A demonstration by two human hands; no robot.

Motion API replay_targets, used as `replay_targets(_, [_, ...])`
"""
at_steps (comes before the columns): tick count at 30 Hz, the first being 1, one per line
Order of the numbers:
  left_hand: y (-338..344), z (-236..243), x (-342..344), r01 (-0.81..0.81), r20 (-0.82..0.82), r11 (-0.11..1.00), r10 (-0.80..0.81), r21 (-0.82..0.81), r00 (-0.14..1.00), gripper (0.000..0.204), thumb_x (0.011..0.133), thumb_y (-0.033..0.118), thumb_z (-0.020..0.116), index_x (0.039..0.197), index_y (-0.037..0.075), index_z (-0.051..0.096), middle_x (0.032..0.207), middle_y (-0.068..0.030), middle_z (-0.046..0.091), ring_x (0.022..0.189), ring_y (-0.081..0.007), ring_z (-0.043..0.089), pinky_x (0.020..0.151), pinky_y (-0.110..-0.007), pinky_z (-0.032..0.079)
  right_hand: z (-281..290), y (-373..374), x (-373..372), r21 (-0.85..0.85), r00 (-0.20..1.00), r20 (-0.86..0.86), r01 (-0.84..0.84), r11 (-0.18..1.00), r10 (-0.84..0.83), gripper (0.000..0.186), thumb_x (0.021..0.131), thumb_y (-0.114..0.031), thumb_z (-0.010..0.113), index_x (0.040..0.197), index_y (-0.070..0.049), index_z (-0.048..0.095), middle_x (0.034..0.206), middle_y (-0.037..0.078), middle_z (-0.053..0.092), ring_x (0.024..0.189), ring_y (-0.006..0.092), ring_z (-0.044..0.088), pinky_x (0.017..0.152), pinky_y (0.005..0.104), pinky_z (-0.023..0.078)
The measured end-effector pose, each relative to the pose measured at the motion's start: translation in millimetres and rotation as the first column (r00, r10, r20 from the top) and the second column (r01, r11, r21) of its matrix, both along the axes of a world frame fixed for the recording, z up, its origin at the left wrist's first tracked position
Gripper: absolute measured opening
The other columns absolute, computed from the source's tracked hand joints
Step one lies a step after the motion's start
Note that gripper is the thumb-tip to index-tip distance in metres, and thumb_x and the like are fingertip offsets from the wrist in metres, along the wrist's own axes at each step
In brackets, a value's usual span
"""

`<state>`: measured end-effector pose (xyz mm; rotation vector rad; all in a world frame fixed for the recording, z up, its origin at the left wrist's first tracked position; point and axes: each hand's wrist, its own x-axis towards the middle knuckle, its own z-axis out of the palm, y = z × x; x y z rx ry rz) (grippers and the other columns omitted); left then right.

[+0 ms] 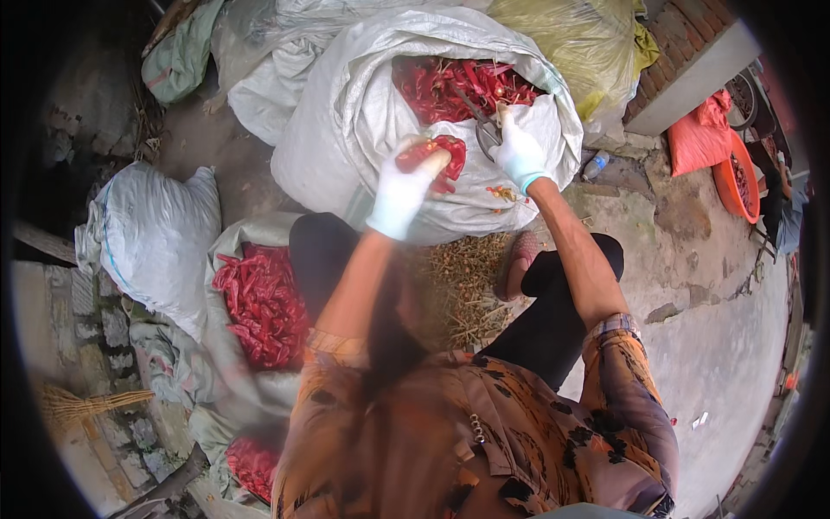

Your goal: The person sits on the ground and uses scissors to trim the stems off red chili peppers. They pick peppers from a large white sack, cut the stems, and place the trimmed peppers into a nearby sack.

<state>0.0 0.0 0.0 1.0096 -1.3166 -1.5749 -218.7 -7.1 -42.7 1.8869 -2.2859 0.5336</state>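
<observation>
Both my hands wear white gloves and work over a big white woven sack [320, 138] with its mouth rolled open. Inside it lie dried red chilies [432, 86]. My left hand [399, 192] is closed round a small bunch of red chilies [449, 163], just in front of the sack's mouth. To the right, my right hand [520, 154] grips a pair of scissors [487, 131], whose blades point up and left over the chilies. Small orange-red scraps [501, 193] rest on the sack's front fold below my right hand.
Clipped stems [467, 281] cover the ground between my feet. An open sack of red chilies [264, 303] stands by my left knee, a full white sack [160, 233] farther left. A straw broom [95, 402] lies lower left. At right are an orange basin [735, 186] and a red bag [699, 143].
</observation>
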Motion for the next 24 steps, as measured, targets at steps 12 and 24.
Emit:
replay_targets(12, [60.2,14.1,15.5,-0.029,-0.207,0.999,0.023,-0.027,0.978,0.031,0.088,0.019,0.063,0.112,-0.001,0.061,0.085,-0.0069,0.068,0.059,-0.0144,0.062,0.056,-0.024,0.05,-23.5,17.5,-40.7,-0.132,0.923,0.26,-0.257,0.957,0.284,0.045,0.076,-0.046,0.067,0.109,-0.015,0.066,0.08,0.013,0.058,0.083,0.0244,0.054,0.069,0.0391,0.042])
replay_targets(24, [83.4,7.5,56.3,-0.032,-0.266,0.999,0.034,0.012,0.963,0.037,0.083,0.009,0.071,0.116,-0.004,0.06,0.096,-0.0076,0.068,0.078,-0.0131,0.065,0.07,-0.026,0.054,99.7,172.8,22.4,0.059,0.809,0.402,-0.49,0.87,0.428,0.04,0.083,-0.014,0.065,0.122,-0.01,0.058,0.076,0.011,0.055,0.065,0.0196,0.053,0.064,0.0309,0.046])
